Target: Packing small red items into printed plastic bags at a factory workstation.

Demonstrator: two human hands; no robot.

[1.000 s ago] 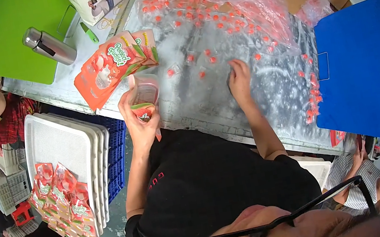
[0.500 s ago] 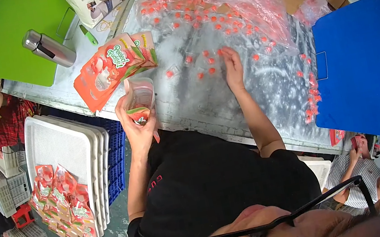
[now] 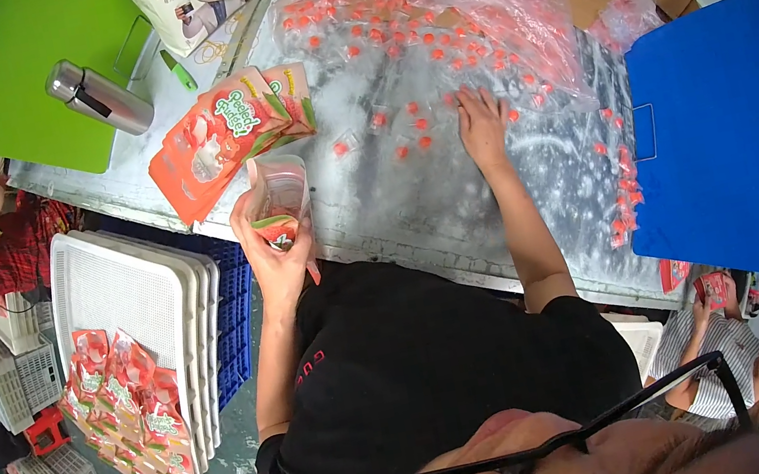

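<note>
Below the pouch stack (image 3: 207,151), the left hand (image 3: 277,267) clasps 1 opened pouch (image 3: 287,186); right of the stack, the right hand (image 3: 485,136) is loosely spread, grasp unclear.

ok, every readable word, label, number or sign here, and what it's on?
Wording not copied; placement only.
Flat red pouches on table: green-and-white lettering, readable.
Pouches on white perforated tray: similar lettering, small, partly readable.
White tote bag: dark characters, partly readable.
Black T-shirt: red letters, unclear.
Held pouch, left hand: print too small to read.
</note>
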